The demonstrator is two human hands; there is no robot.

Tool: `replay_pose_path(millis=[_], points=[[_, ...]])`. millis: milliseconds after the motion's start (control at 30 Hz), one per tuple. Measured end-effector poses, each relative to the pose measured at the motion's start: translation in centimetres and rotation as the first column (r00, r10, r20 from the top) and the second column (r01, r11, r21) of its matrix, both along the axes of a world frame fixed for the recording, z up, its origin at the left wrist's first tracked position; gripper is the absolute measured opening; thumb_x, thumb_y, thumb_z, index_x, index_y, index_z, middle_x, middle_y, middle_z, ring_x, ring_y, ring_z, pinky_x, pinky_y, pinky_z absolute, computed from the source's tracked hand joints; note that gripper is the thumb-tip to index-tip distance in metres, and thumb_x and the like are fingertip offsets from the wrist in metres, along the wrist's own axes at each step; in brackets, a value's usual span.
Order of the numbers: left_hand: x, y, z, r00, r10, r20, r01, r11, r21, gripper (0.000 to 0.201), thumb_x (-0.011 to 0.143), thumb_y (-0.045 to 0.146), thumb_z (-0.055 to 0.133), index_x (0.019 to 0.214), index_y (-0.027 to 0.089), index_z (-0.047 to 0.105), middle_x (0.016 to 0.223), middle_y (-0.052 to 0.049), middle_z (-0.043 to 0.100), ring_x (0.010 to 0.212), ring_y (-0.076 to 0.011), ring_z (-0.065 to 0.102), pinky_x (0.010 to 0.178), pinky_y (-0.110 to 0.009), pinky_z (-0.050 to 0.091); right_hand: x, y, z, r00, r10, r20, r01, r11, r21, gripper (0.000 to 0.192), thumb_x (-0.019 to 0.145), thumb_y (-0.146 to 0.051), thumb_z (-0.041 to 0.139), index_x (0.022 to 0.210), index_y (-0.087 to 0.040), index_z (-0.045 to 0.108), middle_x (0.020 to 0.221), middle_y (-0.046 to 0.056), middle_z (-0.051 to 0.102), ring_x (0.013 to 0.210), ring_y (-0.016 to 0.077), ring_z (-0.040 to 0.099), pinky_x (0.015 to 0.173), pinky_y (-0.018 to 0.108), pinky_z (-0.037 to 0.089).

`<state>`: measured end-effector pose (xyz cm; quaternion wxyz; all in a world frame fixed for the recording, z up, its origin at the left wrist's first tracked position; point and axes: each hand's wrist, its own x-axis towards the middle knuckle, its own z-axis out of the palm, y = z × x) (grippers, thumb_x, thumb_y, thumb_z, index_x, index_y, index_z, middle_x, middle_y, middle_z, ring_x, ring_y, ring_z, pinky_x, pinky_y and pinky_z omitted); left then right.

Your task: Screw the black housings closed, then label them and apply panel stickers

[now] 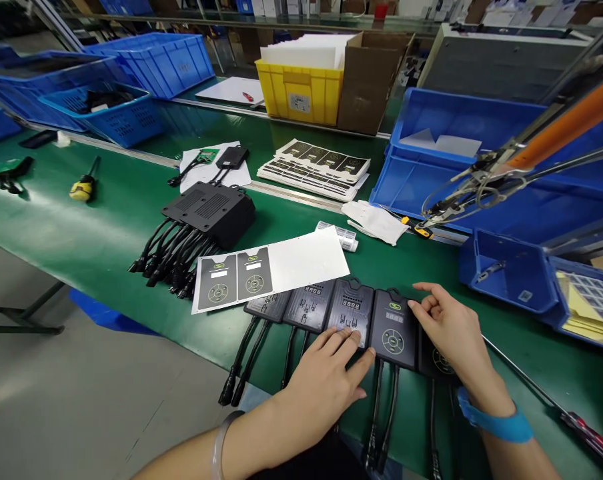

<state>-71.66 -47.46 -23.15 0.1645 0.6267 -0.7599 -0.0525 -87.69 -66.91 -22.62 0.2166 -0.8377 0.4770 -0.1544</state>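
Observation:
Several flat black controller units with cables lie in a row near the table's front edge. My left hand (326, 377) rests flat, fingers on the lower part of the unlabelled unit (350, 308). My right hand (449, 327) lies over the right side of the unit with a round-button label (394, 327), fingertips on its upper right edge, covering part of another labelled unit (439, 363). A white label sheet (291, 263) holding two black labels lies just behind the row.
A stack of black units with cables (209, 210) sits left of the sheet. A pile of label sheets (316, 167), a white glove (376, 220), blue bins (501, 273), a yellow crate (299, 90), a hanging orange-handled tool (531, 153) and a red-handled screwdriver (586, 433) surround the green table (106, 220).

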Motion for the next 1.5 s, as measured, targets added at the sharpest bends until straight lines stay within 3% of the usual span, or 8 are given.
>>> replay_pose_path(millis=[133,300,433,700,867,1067,1367,1500], points=[[4.7,-0.1,1.1,0.986,-0.041,-0.161,0.045,0.999,0.021,0.051,0.091,0.032,0.064,0.138,0.020,0.046,0.138,-0.013,0.054,0.126,-0.0250,0.054,0.104,-0.039,0.049,-0.5,0.3,0.4,0.999,0.015,0.036,-0.011,0.994,-0.111,0.035,0.085,-0.047,0.047,0.103,-0.023,0.063,0.064,-0.001,0.053,0.053,0.0154,0.051,0.054,0.030,0.040],[16.2,-1.2,2.6,0.926,0.376,0.027,-0.377,0.925,0.055,0.066,0.085,0.016,0.065,0.144,0.014,0.035,0.148,-0.022,0.042,0.138,-0.0336,0.041,0.109,-0.052,0.039,1.2,1.5,1.6,0.971,0.165,0.174,-0.149,0.984,-0.102,0.041,0.082,-0.060,0.053,0.103,-0.027,0.067,0.073,0.000,0.060,0.051,0.0134,0.055,0.048,0.028,0.045],[21.6,-1.6,3.6,0.883,0.460,0.096,-0.470,0.858,0.209,0.070,0.076,0.016,0.076,0.138,0.010,0.044,0.110,-0.013,0.069,0.108,-0.0298,0.065,0.092,-0.039,0.051,4.7,3.3,3.2,0.904,0.330,0.272,-0.308,0.943,-0.124,0.034,0.085,-0.055,0.055,0.098,-0.027,0.068,0.070,0.000,0.060,0.050,0.0119,0.054,0.044,0.025,0.045],[21.6,-2.2,3.8,0.893,0.451,-0.004,-0.439,0.871,0.220,0.072,0.070,0.022,0.082,0.134,0.009,0.052,0.110,-0.013,0.069,0.100,-0.0281,0.066,0.082,-0.032,0.051,11.2,6.8,5.6,0.776,0.568,0.275,-0.548,0.823,-0.152,0.019,0.093,-0.035,0.052,0.098,-0.024,0.067,0.078,0.002,0.063,0.061,0.0121,0.059,0.052,0.024,0.047],[20.5,-1.4,6.5,0.874,0.450,-0.183,-0.428,0.892,0.149,0.018,0.089,0.018,0.059,0.103,0.014,0.070,0.085,-0.005,0.069,0.079,-0.0165,0.064,0.071,-0.024,0.048,12.7,8.3,6.6,0.715,0.634,0.297,-0.581,0.774,-0.252,0.015,0.094,-0.024,0.051,0.097,-0.022,0.065,0.080,0.002,0.063,0.060,0.0102,0.058,0.053,0.023,0.046],[15.8,0.6,10.1,0.532,0.221,-0.818,-0.269,0.959,0.084,0.021,0.088,0.033,0.064,0.089,0.012,0.070,0.074,-0.002,0.064,0.064,-0.0109,0.053,0.057,-0.021,0.041,14.4,9.0,7.7,0.657,0.687,0.312,-0.339,0.638,-0.691,0.025,0.089,-0.009,0.058,0.113,-0.015,0.063,0.095,0.009,0.065,0.083,0.0163,0.064,0.072,0.028,0.052],[13.4,-1.3,9.9,0.339,0.192,-0.921,-0.226,0.967,0.118,0.023,0.082,0.036,0.069,0.082,0.012,0.069,0.072,-0.001,0.064,0.065,-0.0104,0.054,0.061,-0.020,0.041,13.0,7.9,8.0,0.604,0.787,0.127,-0.327,0.389,-0.861,0.025,0.080,-0.001,0.064,0.103,-0.010,0.066,0.088,0.012,0.069,0.081,0.0213,0.061,0.066,0.034,0.051],[16.6,-3.7,8.6,0.420,0.229,-0.878,-0.470,0.882,0.005,0.026,0.081,0.037,0.066,0.083,0.012,0.068,0.075,-0.003,0.067,0.064,-0.0129,0.057,0.059,-0.022,0.043,10.2,8.0,8.4,0.503,0.823,0.265,-0.398,0.492,-0.774,0.026,0.079,0.001,0.064,0.100,-0.014,0.067,0.088,0.008,0.067,0.082,0.0177,0.061,0.067,0.031,0.052]])
